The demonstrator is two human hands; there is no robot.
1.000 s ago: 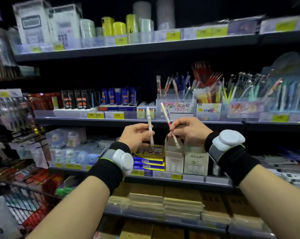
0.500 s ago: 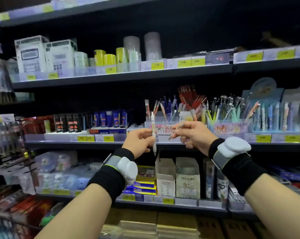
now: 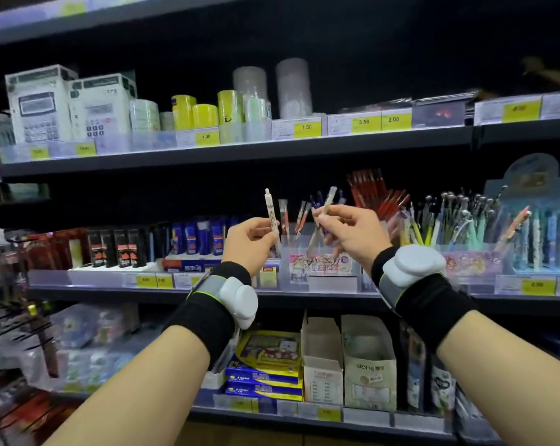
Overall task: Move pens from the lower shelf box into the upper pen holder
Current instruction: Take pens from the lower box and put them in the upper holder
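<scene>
Filling the view, dark shop shelving (image 3: pixel 240 154) runs in tiers; its top visible tier carries boxed calculators (image 3: pixel 40 104) and yellow tape rolls (image 3: pixel 204 114) behind yellow price tags; the middle shelf (image 3: pixel 304 296) bears a row of clear holders, and the lower shelf (image 3: pixel 320 416) has two open cardboard boxes side by side, the white box (image 3: pixel 322 355) left of the tan box (image 3: pixel 370 365), with blue packets (image 3: pixel 266 378) stacked just to their left; both forearms rise from the bottom edge, each wrist wrapped in a black band with a white pod; the clear pen holder (image 3: pixel 320 265) stands on the middle shelf between the two hands, a few pens upright in it; the left hand (image 3: pixel 249 244) pinches a white patterned pen (image 3: pixel 270 214) near its lower half, held almost upright just left of the holder; the right hand (image 3: pixel 352 233) grips a second pen (image 3: pixel 320 220) between thumb and fingertips, tilted with its top to the right and its lower end in front of the holder's mouth; whether that end is inside the holder I cannot tell.
</scene>
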